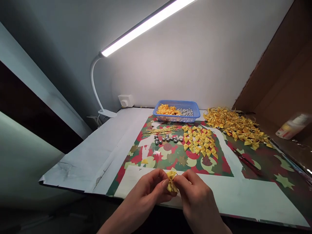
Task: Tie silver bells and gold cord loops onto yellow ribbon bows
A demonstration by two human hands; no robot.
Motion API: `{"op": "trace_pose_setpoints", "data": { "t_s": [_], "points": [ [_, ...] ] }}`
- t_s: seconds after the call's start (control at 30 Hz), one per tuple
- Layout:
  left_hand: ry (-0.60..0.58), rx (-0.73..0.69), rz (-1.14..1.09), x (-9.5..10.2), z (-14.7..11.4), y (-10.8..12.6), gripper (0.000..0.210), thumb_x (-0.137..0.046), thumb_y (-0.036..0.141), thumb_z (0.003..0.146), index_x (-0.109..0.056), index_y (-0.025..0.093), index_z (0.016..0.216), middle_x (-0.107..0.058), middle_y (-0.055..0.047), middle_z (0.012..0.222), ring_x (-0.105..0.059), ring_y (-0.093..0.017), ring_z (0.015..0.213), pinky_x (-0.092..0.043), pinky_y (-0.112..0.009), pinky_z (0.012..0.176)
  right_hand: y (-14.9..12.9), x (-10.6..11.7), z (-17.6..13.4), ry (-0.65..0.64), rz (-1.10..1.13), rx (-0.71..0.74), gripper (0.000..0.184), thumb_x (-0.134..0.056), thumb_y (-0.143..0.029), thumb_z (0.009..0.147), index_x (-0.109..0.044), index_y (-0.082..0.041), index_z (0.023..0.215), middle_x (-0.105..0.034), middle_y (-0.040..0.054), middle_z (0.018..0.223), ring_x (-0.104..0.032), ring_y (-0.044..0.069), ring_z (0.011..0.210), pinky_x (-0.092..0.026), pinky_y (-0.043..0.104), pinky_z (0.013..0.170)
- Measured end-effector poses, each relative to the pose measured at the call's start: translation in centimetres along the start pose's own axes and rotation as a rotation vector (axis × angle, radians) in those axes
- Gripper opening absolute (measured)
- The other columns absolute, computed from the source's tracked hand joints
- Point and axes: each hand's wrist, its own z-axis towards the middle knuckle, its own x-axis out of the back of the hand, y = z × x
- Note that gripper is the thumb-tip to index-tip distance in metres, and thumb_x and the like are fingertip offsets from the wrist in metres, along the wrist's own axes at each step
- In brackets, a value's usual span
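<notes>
A small yellow ribbon bow (171,182) is held upright over the table's front edge. My left hand (148,190) pinches its left side between thumb and fingers. Round the middle of the bow runs a thin gold twist tie (175,174), and my right hand (195,191) is closed on it at the right, fingertips against the bow. The far ends of the tie are hidden by my fingers. Beyond my hands lie several finished-looking yellow bows (200,141) in rows, a few silver bells (168,139) and a bundle of gold ties (162,130).
A blue basket (176,119) holds yellow bows and silver bells at the back. To its right spreads a heap of tied bows (234,125). Dark scissors or tweezers (246,159) lie at the right, near a white bottle (292,126). A clip lamp (107,113) stands at the left.
</notes>
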Motion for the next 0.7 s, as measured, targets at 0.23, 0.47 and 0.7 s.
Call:
{"op": "trace_pose_setpoints", "data": {
  "t_s": [0.23, 0.47, 0.7],
  "points": [
    [0.041, 0.002, -0.017, -0.2, 1.0, -0.7, 0.036, -0.074, 0.051, 0.088, -0.059, 0.019, 0.083, -0.068, 0.001, 0.078, -0.065, -0.016, 0.076, -0.053, -0.027, 0.073, -0.1, 0.2, 0.5, -0.001, 0.127, -0.007, 0.023, -0.047, -0.011, 0.095, -0.064, -0.024, 0.085, -0.058, -0.0006, 0.074, -0.056, 0.013, 0.06, -0.042, 0.022, 0.057],
    [0.115, -0.112, 0.141, -1.3, 0.6, -0.9, 0.032, -0.07, 0.046, 0.091, -0.065, 0.017, 0.079, -0.054, 0.004, 0.071, -0.047, -0.015, 0.068, -0.041, -0.026, 0.064, -0.4, -0.6, 0.7, 0.047, 0.314, -0.145, 0.027, -0.048, -0.015, 0.096, -0.064, -0.022, 0.117, -0.069, 0.0027, 0.089, -0.065, 0.015, 0.07, -0.051, 0.023, 0.062],
    [0.124, -0.077, 0.204, -1.4, 0.4, -0.7, 0.031, -0.07, 0.047, 0.087, -0.062, 0.018, 0.078, -0.052, 0.004, 0.065, -0.044, -0.014, 0.06, -0.034, -0.026, 0.056, -0.8, -0.8, 1.0, -0.004, 0.526, -0.308, 0.016, -0.054, -0.027, 0.099, -0.067, -0.022, 0.092, -0.067, -0.0004, 0.078, -0.066, 0.013, 0.066, -0.052, 0.02, 0.058]
  ]
}}
